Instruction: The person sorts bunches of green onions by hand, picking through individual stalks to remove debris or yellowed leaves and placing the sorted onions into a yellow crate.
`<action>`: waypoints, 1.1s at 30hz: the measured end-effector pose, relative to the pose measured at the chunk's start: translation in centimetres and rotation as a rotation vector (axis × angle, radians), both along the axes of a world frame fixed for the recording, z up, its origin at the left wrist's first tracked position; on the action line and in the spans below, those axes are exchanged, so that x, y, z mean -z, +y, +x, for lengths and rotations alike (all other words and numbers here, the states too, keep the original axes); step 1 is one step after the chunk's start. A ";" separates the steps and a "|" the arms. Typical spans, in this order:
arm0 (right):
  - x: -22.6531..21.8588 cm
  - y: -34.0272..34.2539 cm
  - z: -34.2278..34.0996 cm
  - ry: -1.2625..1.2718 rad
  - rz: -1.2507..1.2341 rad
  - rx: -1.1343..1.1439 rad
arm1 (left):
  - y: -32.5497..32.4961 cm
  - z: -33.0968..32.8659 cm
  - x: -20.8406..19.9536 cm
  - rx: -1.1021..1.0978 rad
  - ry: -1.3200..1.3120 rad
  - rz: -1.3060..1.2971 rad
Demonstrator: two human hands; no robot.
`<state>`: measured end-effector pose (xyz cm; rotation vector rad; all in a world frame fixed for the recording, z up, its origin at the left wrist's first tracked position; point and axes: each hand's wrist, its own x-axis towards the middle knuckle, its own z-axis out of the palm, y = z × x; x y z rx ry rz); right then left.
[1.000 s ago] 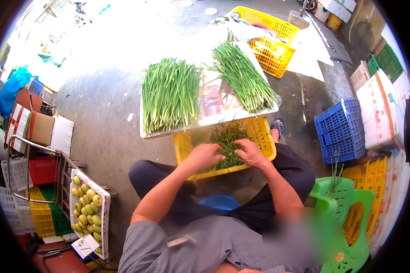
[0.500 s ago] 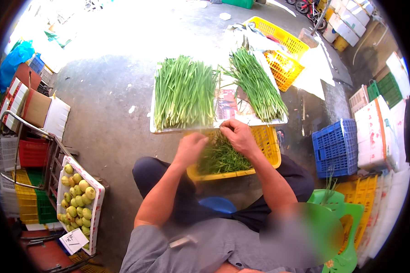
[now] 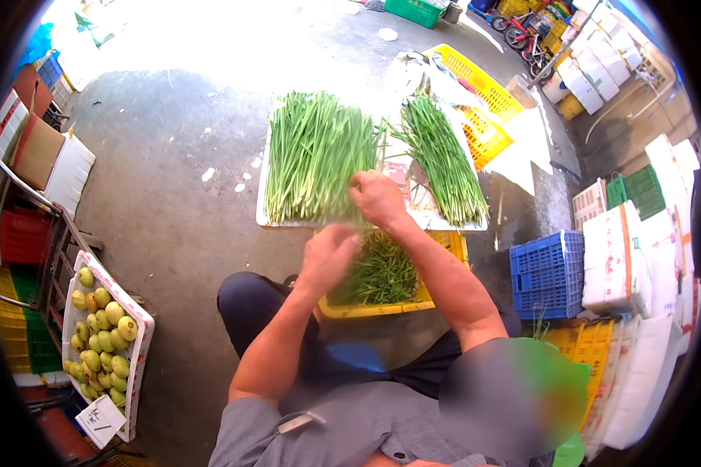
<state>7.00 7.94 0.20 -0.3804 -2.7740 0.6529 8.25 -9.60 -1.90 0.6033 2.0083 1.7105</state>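
Observation:
A wide pile of long green garlic chives (image 3: 311, 159) lies on the left of a white foam board (image 3: 263, 221), pale ends toward me. A narrower bundle of chives (image 3: 442, 163) slants along its right side. My right hand (image 3: 380, 204) is closed, fingertips curled against the right edge of the wide pile; what it pinches is hidden. Lower and to its left, my left hand (image 3: 329, 257) hovers near the board's front edge, its bent fingers smeared by motion. Below both hands, green trimmings (image 3: 385, 272) fill a yellow basket (image 3: 446, 247) between my legs.
At left stands a foam tray (image 3: 142, 342) of round yellow-green fruit beside a metal trolley (image 3: 51, 284). A blue crate (image 3: 547, 272) and white foam boxes (image 3: 617, 257) stand at right. Beyond the board are yellow crates (image 3: 487, 86). A green chair (image 3: 570, 451) is at lower right.
My right hand has moved up and left from the board's front edge to the wide pile. My left hand stays near the front edge. The view has shifted slightly.

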 end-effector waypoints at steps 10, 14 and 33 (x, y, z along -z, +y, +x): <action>1.4 0.1 -1.5 0.038 0.109 0.047 | -0.3 -1.0 -0.7 -0.054 -0.036 0.008; 0.1 0.4 -1.6 0.116 0.006 0.066 | -0.5 -0.9 -1.3 -0.151 -0.016 0.076; -1.4 0.7 -3.4 -0.182 -0.124 -0.118 | -0.2 -1.2 -0.9 -0.137 0.162 -0.078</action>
